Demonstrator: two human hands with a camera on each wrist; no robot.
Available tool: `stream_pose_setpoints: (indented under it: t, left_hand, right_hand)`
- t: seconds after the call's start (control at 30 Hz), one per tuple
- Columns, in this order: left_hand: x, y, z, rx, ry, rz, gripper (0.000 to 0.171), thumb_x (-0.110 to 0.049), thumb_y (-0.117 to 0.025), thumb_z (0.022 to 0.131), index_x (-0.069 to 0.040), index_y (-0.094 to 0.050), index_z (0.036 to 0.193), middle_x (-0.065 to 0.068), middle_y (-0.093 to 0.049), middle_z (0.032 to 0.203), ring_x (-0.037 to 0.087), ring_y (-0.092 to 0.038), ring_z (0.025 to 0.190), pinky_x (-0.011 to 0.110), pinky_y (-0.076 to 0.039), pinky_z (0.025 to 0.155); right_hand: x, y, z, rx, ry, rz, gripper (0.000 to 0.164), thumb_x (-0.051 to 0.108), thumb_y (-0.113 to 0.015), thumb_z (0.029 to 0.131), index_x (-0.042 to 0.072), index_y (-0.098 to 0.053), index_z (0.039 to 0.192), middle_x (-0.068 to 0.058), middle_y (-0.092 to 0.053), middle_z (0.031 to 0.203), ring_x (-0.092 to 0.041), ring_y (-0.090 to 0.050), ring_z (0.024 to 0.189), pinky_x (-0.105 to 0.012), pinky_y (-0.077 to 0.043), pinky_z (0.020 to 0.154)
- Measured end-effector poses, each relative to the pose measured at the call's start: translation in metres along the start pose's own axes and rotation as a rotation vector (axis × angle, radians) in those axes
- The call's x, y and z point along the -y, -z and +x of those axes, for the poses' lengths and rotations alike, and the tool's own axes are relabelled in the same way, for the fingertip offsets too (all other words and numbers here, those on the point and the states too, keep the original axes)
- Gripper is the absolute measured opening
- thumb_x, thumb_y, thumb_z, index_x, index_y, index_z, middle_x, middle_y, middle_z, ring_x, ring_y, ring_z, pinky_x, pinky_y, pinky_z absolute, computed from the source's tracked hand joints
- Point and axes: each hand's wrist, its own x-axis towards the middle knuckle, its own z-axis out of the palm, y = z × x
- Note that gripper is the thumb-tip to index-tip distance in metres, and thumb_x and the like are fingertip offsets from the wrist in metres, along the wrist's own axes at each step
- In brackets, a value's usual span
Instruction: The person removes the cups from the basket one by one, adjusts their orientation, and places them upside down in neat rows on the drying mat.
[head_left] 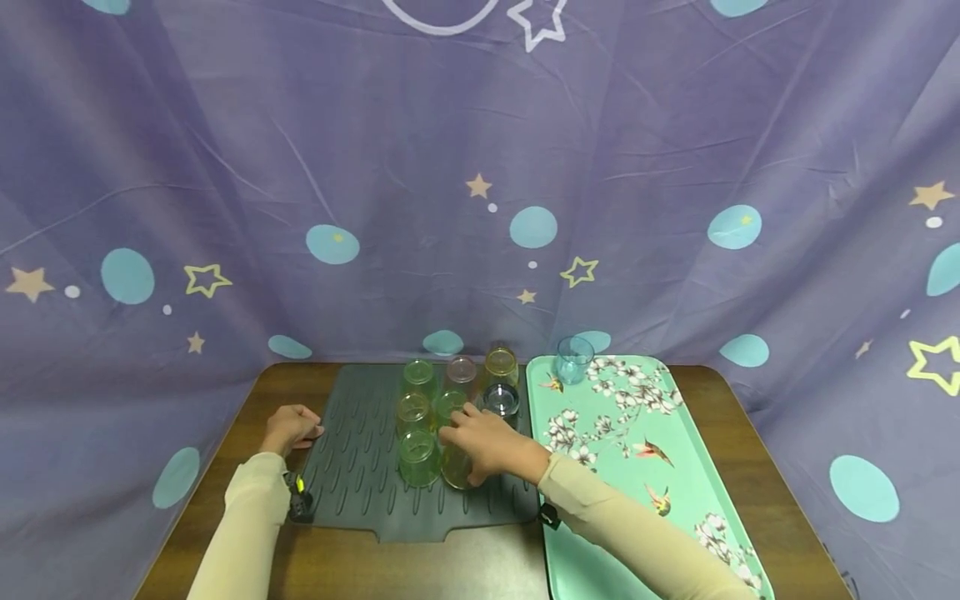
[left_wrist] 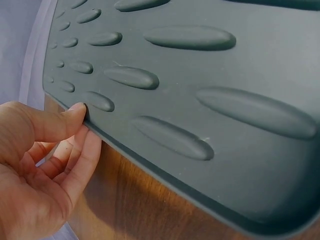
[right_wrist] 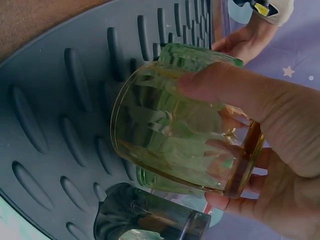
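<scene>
My right hand [head_left: 487,442] grips an upside-down yellow glass [right_wrist: 175,130] around its sides near the base. The glass's rim faces the dark grey drying mat [head_left: 352,450], close over it. A green glass [head_left: 418,458] stands upside down just left of it on the mat. Behind my right hand is another green glass [head_left: 452,403], partly hidden, and a dark smoky glass [head_left: 501,402] lies to its right. At the mat's left edge my left hand [left_wrist: 45,155] pinches the border, thumb on top and fingers below.
Further upturned glasses stand on the mat, including a pink glass [head_left: 461,369] and a yellow glass [head_left: 500,363] in the back row. To the right lies a mint flowered tray [head_left: 600,467] with a blue glass [head_left: 574,362] at its far left corner. A purple curtain [head_left: 420,167] hangs behind the table.
</scene>
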Motion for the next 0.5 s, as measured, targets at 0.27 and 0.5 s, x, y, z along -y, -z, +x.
stream_pose_setpoints:
  t: [0.27, 0.5]
  left_hand:
    - [-0.0044, -0.0029, -0.0017, -0.007, -0.011, -0.014, 0.019, 0.002, -0.071, 0.088, 0.012, -0.063, 0.102, 0.018, -0.068, 0.094, 0.015, -0.067, 0.076, 0.033, -0.063, 0.069]
    - [-0.0013, 0.0006, -0.0052, 0.008, -0.022, -0.004, 0.019, 0.001, -0.066, 0.09, 0.012, -0.062, 0.105, 0.018, -0.069, 0.094, 0.015, -0.068, 0.076, 0.035, -0.063, 0.071]
  right_hand:
    - [-0.0014, -0.0057, 0.0008, -0.01, -0.012, -0.025, 0.074, 0.043, -0.096, 0.064, 0.029, -0.061, 0.128, 0.002, -0.061, 0.125, -0.015, -0.051, 0.106, -0.03, -0.052, 0.08]
    - [0.0018, -0.0101, 0.0059, -0.016, -0.013, -0.042, 0.075, 0.044, -0.095, 0.065, 0.027, -0.06, 0.129, 0.002, -0.062, 0.122, -0.014, -0.051, 0.104, -0.028, -0.051, 0.077]
